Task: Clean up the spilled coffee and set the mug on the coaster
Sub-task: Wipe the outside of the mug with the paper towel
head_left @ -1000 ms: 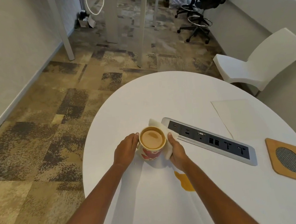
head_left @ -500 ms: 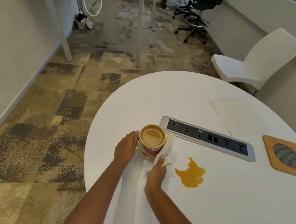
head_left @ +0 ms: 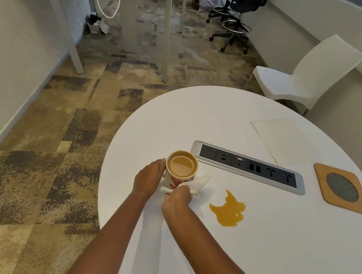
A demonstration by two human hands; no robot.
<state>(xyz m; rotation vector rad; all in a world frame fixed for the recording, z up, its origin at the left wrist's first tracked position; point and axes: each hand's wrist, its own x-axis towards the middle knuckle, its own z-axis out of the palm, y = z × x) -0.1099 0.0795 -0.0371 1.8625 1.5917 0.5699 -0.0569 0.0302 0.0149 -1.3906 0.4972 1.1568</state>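
While the left hand (head_left: 150,179) grips the coffee mug (head_left: 182,168) near the surface's left edge, the right hand (head_left: 177,198) clutches a white napkin (head_left: 197,183) against its base.

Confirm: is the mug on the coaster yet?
No. The mug stands by the left hand near the table's left edge, while the coaster lies bare far to the right.

Mug's (head_left: 182,169) handle and lower side hidden behind left hand (head_left: 149,180) and crumpled napkin (head_left: 193,185), centre frame. Forearms and table (head_left: 299,247) cropped at bottom edge. Socket labels on power strip (head_left: 249,166) too small to read.
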